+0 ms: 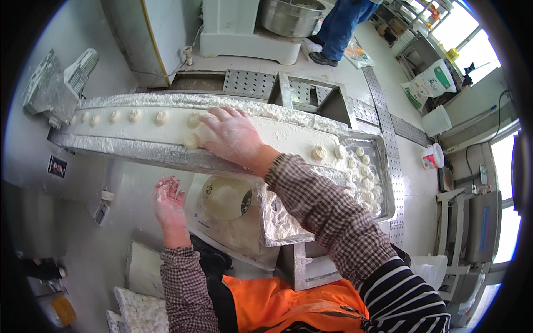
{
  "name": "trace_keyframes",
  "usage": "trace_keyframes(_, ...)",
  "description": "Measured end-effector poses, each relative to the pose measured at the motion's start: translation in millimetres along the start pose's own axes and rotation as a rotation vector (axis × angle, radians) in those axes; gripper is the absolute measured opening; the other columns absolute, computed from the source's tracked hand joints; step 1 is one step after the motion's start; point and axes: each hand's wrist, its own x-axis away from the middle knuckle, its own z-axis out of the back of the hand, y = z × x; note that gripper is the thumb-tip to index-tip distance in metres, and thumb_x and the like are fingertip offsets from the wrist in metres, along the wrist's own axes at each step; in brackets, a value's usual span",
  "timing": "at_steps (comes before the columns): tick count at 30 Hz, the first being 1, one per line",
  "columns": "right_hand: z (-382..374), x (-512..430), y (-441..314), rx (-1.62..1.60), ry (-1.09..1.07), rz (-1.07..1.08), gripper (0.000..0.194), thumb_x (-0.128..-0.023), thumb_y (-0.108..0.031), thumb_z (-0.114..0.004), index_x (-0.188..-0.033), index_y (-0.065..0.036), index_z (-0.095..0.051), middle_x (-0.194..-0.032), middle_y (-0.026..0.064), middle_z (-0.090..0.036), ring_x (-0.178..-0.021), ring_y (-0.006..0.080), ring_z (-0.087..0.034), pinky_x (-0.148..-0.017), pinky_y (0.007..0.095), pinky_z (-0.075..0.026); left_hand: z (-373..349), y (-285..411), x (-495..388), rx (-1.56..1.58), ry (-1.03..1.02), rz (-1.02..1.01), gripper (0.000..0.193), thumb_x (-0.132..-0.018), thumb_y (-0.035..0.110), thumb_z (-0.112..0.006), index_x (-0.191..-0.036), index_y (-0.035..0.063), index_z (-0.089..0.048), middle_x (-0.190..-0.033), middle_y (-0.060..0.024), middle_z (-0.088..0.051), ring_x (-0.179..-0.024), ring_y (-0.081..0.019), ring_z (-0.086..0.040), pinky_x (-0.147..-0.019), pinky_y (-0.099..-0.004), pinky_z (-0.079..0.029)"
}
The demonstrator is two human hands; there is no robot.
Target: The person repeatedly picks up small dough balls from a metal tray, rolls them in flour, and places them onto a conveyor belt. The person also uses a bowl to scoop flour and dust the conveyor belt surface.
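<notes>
My right hand [234,135] is over a floured conveyor belt [283,134], palm down, its fingertips beside two dough balls [192,140]; whether it touches them is unclear. Several more dough pieces [161,118] lie spaced along the belt to the left, and one dough ball [319,153] sits near its right end. A metal tray [389,183] at that end holds many small dough balls in flour. My left hand [170,204] is in front of the belt, palm turned up, fingers loosely bent, holding nothing and dusted with flour.
A plastic tub [200,222] with a round bowl and a flour-filled tray [287,239] stand below the belt. Trays of dough pieces [143,310] are at the lower left. Beyond the belt are a mixer bowl [291,18], a person's legs [343,27] and a metal frame [341,104].
</notes>
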Motion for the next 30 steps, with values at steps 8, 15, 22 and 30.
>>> trace_keyframes(8, 34.7, 12.1, -0.8, 0.084, -0.146, 0.058, 0.031, -0.092, -0.026, -0.05, -0.117, -0.011, -0.061, -0.127, 0.0074, -0.054, -0.129, 0.0311, -0.041, -0.11, 0.0444, -0.033, -29.9, -12.2, -13.2, 0.006, 0.052, -0.052, 0.026, -0.091, 0.015, -0.052, -0.118, 0.0136, -0.048, -0.105, -0.0036, -0.057, -0.096, -0.0177, -0.056, -0.076, -0.0346, -0.045)
trace_keyframes(15, 89.5, 196.8, 93.7, 0.3, 0.111, -0.313, 0.037, -0.095, -0.031, -0.05, -0.123, -0.008, -0.058, -0.136, 0.0161, -0.049, -0.128, 0.0373, -0.045, -0.11, 0.0466, -0.034, -39.9, -109.0, 56.7, -0.756, -0.223, 0.548, 0.04, -0.087, 0.021, -0.058, -0.125, 0.0137, -0.047, -0.126, -0.0058, -0.053, -0.113, -0.0256, -0.052, -0.08, -0.0432, -0.048)
trace_keyframes(22, 86.9, 104.6, 89.4, 0.405, 0.156, -0.386, 0.058, -0.091, -0.04, -0.055, -0.14, -0.011, -0.046, -0.142, 0.0219, -0.043, -0.122, 0.039, -0.052, -0.108, 0.0483, -0.035, -3.5, -201.0, 74.5, -1.372, -0.612, 0.16, 0.056, -0.08, 0.02, -0.061, -0.126, -0.0074, -0.043, -0.112, -0.0311, -0.058, -0.107, -0.045, -0.057, -0.091, -0.0497, -0.046)
trace_keyframes(30, 10.0, -25.6, 16.6, 0.145, -0.069, -0.099, 0.039, -0.092, -0.028, -0.05, -0.127, -0.012, -0.056, -0.127, 0.0135, -0.057, -0.126, 0.0274, -0.049, -0.108, 0.0462, -0.034, -5.1, -178.2, 22.7, -1.078, -0.45, 0.197, 0.042, -0.081, 0.013, -0.056, -0.119, -0.0043, -0.05, -0.101, -0.022, -0.063, -0.093, -0.0366, -0.062, -0.085, -0.0406, -0.047)
